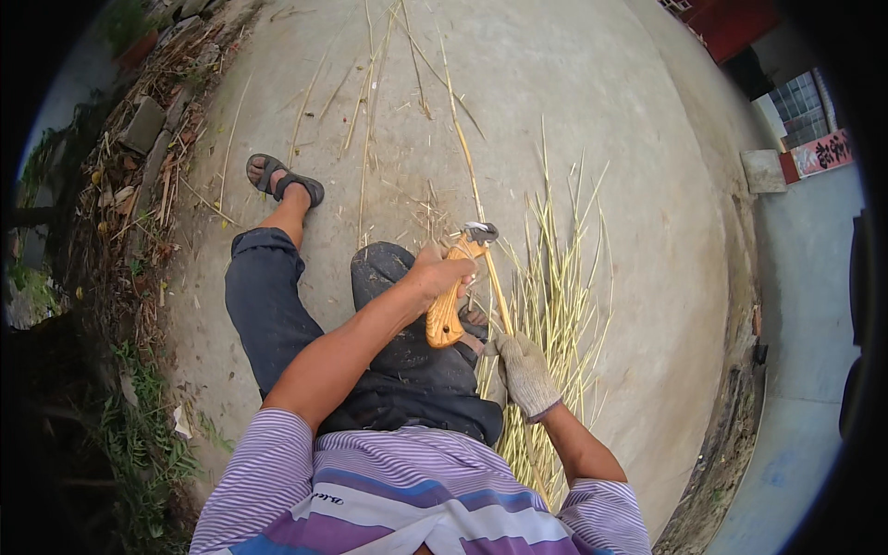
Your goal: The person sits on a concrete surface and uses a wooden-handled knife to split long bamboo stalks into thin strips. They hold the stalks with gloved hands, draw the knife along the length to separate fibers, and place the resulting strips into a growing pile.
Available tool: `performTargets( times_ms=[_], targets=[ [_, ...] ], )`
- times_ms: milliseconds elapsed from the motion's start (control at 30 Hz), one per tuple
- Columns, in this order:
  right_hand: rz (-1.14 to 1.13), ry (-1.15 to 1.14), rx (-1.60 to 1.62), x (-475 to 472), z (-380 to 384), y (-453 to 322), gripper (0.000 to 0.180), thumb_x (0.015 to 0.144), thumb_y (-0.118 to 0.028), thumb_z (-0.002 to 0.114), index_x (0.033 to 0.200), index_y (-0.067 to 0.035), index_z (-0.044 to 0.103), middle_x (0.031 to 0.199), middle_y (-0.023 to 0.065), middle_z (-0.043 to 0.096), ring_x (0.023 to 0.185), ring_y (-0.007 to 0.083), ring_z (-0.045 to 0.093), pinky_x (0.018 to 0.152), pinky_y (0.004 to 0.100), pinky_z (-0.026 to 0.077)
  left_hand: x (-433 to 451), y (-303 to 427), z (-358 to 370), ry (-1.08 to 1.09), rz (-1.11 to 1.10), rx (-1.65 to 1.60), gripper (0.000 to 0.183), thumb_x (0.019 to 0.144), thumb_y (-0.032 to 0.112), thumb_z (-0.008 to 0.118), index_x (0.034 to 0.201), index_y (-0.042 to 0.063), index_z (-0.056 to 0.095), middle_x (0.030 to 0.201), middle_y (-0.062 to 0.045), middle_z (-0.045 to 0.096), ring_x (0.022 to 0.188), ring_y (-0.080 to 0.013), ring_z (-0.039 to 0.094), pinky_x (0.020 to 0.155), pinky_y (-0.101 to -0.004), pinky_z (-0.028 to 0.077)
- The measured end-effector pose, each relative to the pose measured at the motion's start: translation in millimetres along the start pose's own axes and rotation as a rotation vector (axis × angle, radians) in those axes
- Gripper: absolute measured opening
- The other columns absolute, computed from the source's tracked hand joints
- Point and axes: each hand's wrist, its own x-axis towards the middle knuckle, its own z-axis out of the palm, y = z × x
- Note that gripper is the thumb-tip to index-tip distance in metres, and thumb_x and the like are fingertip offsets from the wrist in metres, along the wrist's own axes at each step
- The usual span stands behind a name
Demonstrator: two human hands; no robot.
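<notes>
My bare left hand [444, 272] is closed around the wooden handle of a hand tool [445, 320]. The tool has a dark metal head at its far end, lying against a long yellowish cane stalk [497, 291]. The exact kind of tool cannot be told. In a knitted work glove, my right hand [525, 368] grips the same stalk nearer my body. The stalk runs away across the ground past the tool's head, and its near end passes beside my body. A heap of thin yellow-green stalks [555, 291] lies to the right of my knee, partly under the gloved hand.
Several loose stalks [365, 118] and small shavings lie on the concrete ground [645, 229] ahead. My sandalled foot [284, 182] is at the left. Further left are a broken block [143, 126], dry litter and green plants [149, 416]. A wall stands at the right.
</notes>
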Motion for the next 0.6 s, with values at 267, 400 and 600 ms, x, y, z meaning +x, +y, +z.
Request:
performTargets(
  times_ms=[267,400,600],
  targets=[
    [-0.002,-0.028,-0.497,-199,-42,104,0.043,0.102,-0.04,0.044,0.091,-0.006,0.068,0.066,0.0172,0.058,0.061,0.0332,0.061,0.063,0.0423,0.049,113,91,-116,0.325,0.169,-0.049,0.011,0.085,0.008,0.069,0.082,0.0,0.062,0.068,-0.005,0.061,0.051,-0.0134,0.058,0.043,-0.0288,0.046],
    [0.632,-0.21,-0.745,-269,-33,135,0.038,0.099,-0.039,0.05,0.113,-0.006,0.063,0.088,0.023,0.067,0.08,0.0376,0.068,0.074,0.0437,0.053,119,97,-95,0.243,0.215,0.035,0.013,0.083,0.006,0.068,0.086,-0.004,0.061,0.07,-0.007,0.061,0.052,-0.0142,0.059,0.044,-0.0305,0.048],
    [0.484,-0.151,-0.631,-244,-41,198,0.044,0.094,-0.036,0.057,0.121,-0.002,0.058,0.091,0.0188,0.067,0.081,0.0313,0.068,0.072,0.0419,0.053,68,49,-7,0.021,0.21,0.127,0.014,0.085,0.011,0.065,0.086,0.0,0.056,0.067,-0.005,0.057,0.05,-0.0136,0.055,0.044,-0.0312,0.045]
  ],
)
